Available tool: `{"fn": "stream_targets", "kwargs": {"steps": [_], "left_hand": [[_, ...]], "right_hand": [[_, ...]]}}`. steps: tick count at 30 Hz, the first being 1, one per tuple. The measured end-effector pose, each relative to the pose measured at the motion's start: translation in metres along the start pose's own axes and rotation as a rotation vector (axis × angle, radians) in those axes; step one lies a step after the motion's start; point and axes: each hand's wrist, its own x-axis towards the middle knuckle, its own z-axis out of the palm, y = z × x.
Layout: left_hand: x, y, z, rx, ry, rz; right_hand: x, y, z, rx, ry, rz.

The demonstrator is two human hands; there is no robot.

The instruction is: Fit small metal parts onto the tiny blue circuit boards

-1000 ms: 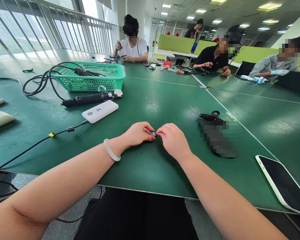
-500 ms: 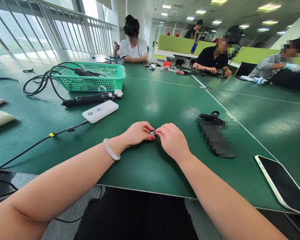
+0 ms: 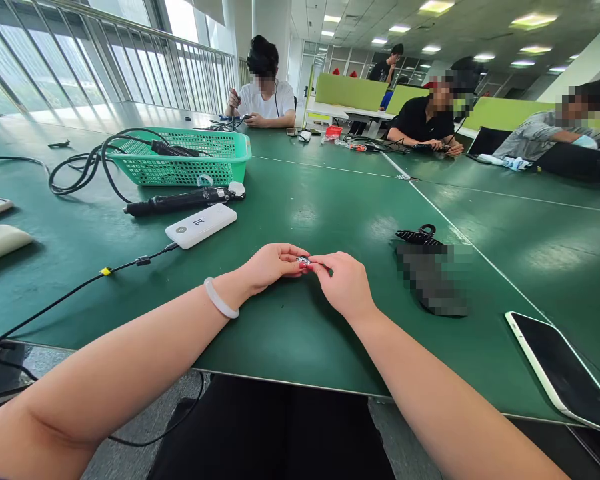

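Observation:
A small silvery-black piece [image 3: 303, 260], too small to identify, sits between my fingertips just above the green table [image 3: 300, 333]. My left hand [image 3: 270, 267], with a white bangle [image 3: 221, 299] on its wrist, pinches the piece from the left. From the right, my right hand [image 3: 344, 280] meets it with thumb and fingers pressed together at its edge. Part of the piece is hidden by the fingertips of both hands.
Left stand a white power bank [image 3: 201, 226] with a cable, a black pen-shaped tool [image 3: 180, 201] and a green basket [image 3: 190, 167]. On the right lie a black claw clip [image 3: 423, 235], a blurred dark object [image 3: 433, 280] and a phone [image 3: 565, 367]. Several people sit across the table.
My hands have risen slightly with the small piece. My right fingers have shifted left and straightened along it, and the piece looks turned a little.

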Motion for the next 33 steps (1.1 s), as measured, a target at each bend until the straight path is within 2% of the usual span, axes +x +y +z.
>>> {"fn": "stream_targets", "kwargs": {"steps": [8,15,24,33], "left_hand": [[-0.0018,0.0012,-0.0004,-0.021,0.009,-0.01],[-0.0021,0.0009,-0.0008,-0.023,0.033,-0.009],[-0.0013,-0.0002,-0.0002,-0.05,0.021,0.004],[-0.0053,0.0005,0.0072,-0.188,0.011,-0.05]], "right_hand": [[-0.0003,-0.0021,0.0031,0.166,0.058,0.111],[0.0007,0.0019,0.0034,0.265,0.051,0.095],[-0.0005,-0.0007,0.0044,0.228,0.05,0.094],[-0.0003,-0.0031,0.0059,0.155,0.082,0.059]]}}
